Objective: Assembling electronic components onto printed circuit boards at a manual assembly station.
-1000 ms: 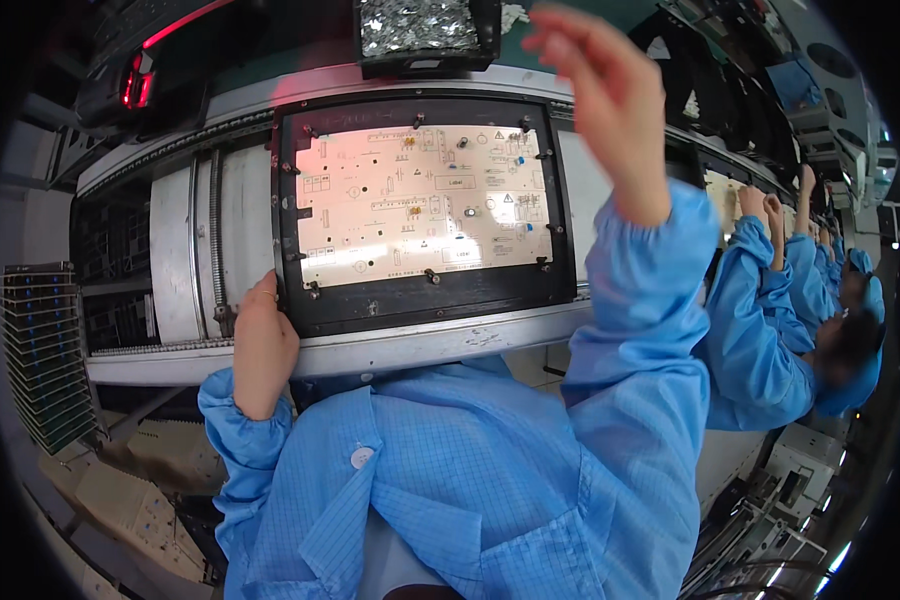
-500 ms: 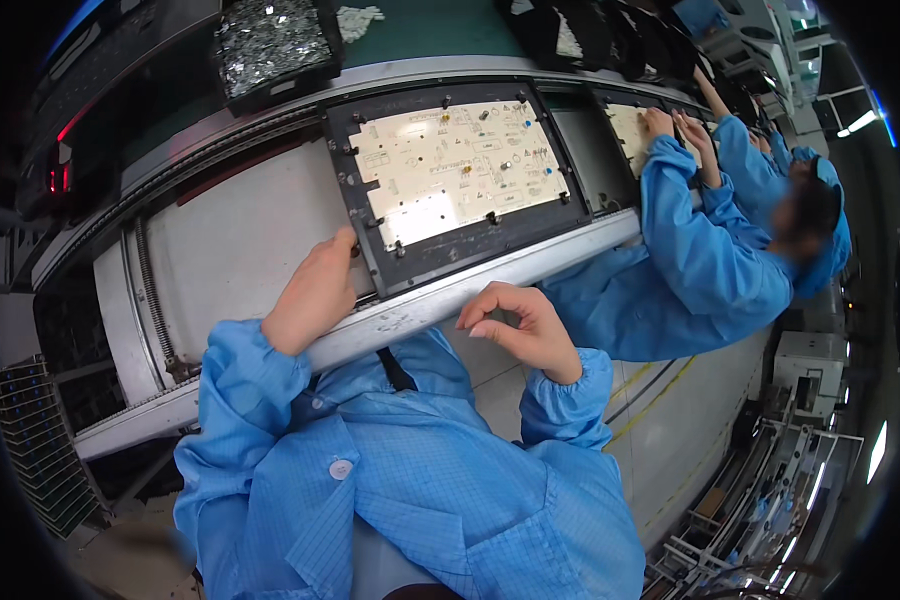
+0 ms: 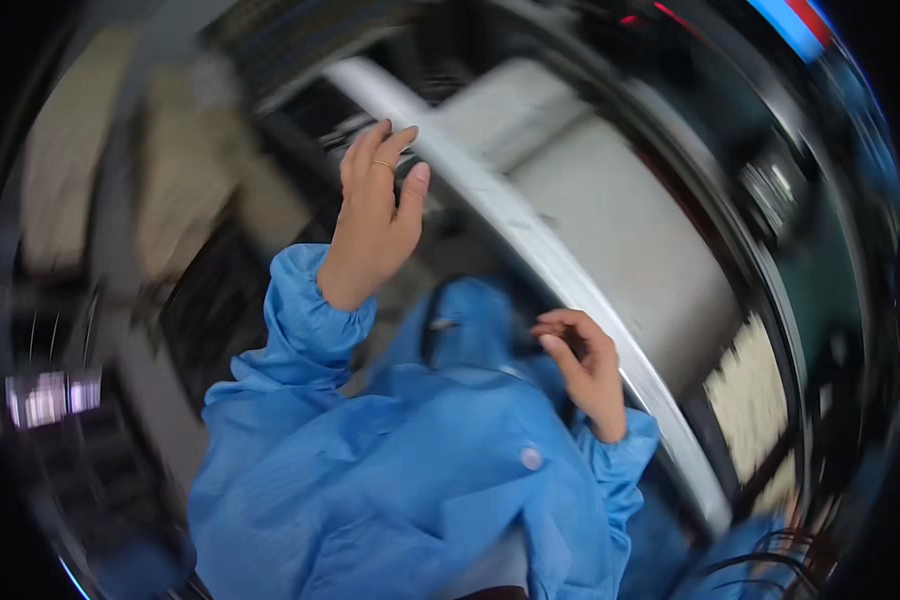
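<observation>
My left hand [image 3: 375, 220] is open and empty, fingers stretched out and thumb apart, with a ring on one finger. It hovers beside the silver conveyor rail [image 3: 510, 215]. My right hand [image 3: 592, 375] hangs next to the same rail, lower down, its fingers loosely bent and the thumb a little apart; nothing shows in it. The pale circuit board [image 3: 748, 395] in its dark frame lies on the line beyond the rail, to the right of my right hand. Motion blurs its parts.
A grey-white panel [image 3: 610, 220] lies inside the conveyor. At left, tall pale blurred shapes [image 3: 185, 170] stand beyond my left hand. A dark slatted rack [image 3: 290, 45] is at the top. Blue cloth [image 3: 750, 555] shows at lower right.
My view has swung left, so the framed board now appears at the right. My left hand has come off the frame's edge and opened. My right hand stays near the rail.
</observation>
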### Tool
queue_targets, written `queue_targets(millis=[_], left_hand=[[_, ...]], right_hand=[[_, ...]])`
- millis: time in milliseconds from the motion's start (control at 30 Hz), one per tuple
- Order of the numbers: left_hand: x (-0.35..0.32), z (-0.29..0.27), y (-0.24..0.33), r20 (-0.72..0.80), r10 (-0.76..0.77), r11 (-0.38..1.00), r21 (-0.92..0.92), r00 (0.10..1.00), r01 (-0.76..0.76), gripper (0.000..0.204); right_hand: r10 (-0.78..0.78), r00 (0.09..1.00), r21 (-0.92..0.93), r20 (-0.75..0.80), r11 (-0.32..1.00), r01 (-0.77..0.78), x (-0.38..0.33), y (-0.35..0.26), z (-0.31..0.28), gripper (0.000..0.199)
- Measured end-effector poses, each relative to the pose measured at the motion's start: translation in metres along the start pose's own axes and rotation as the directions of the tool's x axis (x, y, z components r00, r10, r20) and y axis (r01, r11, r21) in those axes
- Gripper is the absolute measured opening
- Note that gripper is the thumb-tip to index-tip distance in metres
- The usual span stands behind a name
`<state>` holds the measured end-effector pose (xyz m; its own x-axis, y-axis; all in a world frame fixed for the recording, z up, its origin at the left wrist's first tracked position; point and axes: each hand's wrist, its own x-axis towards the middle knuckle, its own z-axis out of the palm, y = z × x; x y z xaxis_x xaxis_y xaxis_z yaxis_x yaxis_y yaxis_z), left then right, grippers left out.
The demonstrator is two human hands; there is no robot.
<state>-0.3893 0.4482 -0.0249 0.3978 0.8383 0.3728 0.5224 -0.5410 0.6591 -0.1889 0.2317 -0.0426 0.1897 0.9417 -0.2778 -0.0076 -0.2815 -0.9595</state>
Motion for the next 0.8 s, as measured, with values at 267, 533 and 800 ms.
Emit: queue_targets(millis=[267,533,800], left_hand=[[-0.245,-0.248,-0.195,-0.692,-0.722,-0.211,0.212,-0.006,0.954,0.069],[-0.413,-0.326,-0.269,-0.542,-0.838,-0.041,-0.051,-0.062,0.998,0.075],[-0.347,-0.332,-0.21,-0.512,-0.858,0.043,-0.16,-0.045,0.986,0.074]], right_hand=[[-0.072,0.807,-0.209,0.587,0.949,0.237,0.136,0.048,0.165,0.035],[-0.139,0.579,-0.225,0.804,0.829,0.512,0.135,0.05,0.333,0.063],[-0.152,0.654,-0.27,0.741,0.825,0.497,0.114,0.068,0.352,0.059]])
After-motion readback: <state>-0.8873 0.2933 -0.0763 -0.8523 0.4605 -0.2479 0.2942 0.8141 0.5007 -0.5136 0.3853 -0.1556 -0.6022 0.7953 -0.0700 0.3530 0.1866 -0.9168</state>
